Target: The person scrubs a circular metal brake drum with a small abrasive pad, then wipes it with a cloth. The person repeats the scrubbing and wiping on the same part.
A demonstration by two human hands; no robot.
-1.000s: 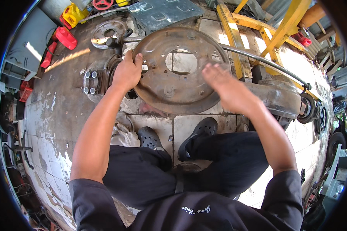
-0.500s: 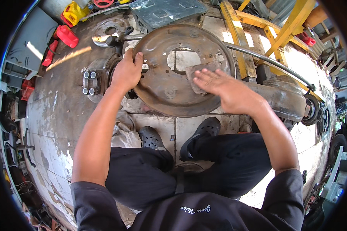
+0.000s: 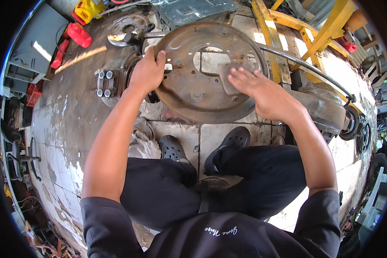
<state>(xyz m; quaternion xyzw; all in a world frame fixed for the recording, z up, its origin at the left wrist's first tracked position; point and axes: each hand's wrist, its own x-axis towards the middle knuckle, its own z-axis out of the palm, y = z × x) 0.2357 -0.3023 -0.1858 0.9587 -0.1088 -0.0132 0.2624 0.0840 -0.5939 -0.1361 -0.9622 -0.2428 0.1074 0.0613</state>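
A large round brake backing plate [image 3: 182, 92], rusty brown with a central opening and several small holes, stands tilted in front of me. My left hand [image 3: 147, 74] grips its left rim, thumb on the near face and the other fingers out of sight behind. Under the flat fingers of my right hand [image 3: 264, 90], a greyish-brown square sheet, which looks like sandpaper [image 3: 226, 79], is held against the plate's face right of the opening. My right thumb is hidden.
Bolted axle parts [image 3: 106, 84] lie at the left, a smaller metal disc [image 3: 116, 36] beyond them. A long rod [image 3: 303, 66] and a heavy housing [image 3: 320, 109] extend right. Farther off are a yellow frame [image 3: 268, 38], a dark green case [image 3: 193, 10] and red containers [image 3: 79, 35].
The whole view has shifted slightly, so the plate sits a little higher and farther right. Across the plate, my right hand and the sandpaper have slid slightly right and up. My left grip stays.
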